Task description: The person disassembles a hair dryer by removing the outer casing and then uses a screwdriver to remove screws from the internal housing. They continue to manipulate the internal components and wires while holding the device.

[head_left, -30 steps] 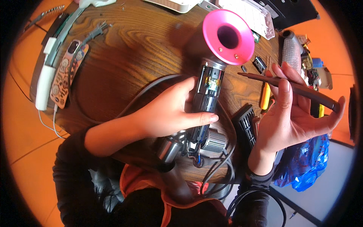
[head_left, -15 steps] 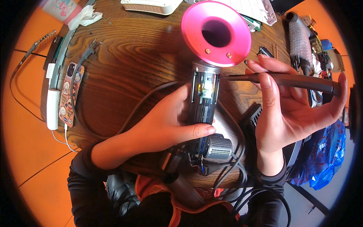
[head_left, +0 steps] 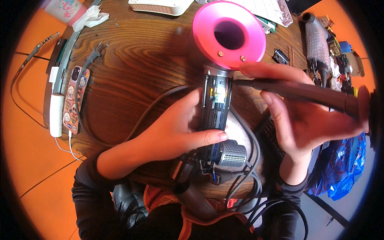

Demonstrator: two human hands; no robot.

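A hair dryer with a pink flared ring [head_left: 206, 42] stands out over the table, its dark handle [head_left: 216, 116] opened to show black internals, a small board and wires at the lower end. My left hand [head_left: 168, 132] is closed round this handle, thumb across its front. My right hand [head_left: 300, 124] holds a long dark screwdriver [head_left: 308, 92] level, with its tip at the upper right side of the handle, just below the ring. Beneath the handle lie a perforated metal cylinder [head_left: 233, 154] and looped grey cable [head_left: 252, 140].
The wooden table [head_left: 132, 56] carries a patterned phone [head_left: 71, 104], a plug [head_left: 97, 52], a white box [head_left: 158, 7] and a small black part [head_left: 281, 56]. At the right are a bubble-wrapped tube [head_left: 318, 48], assorted parts and a blue plastic bag [head_left: 342, 168].
My right hand has turned and moved in toward the handle, bringing the screwdriver tip against its upper side. My left hand has kept its hold as the view shifted.
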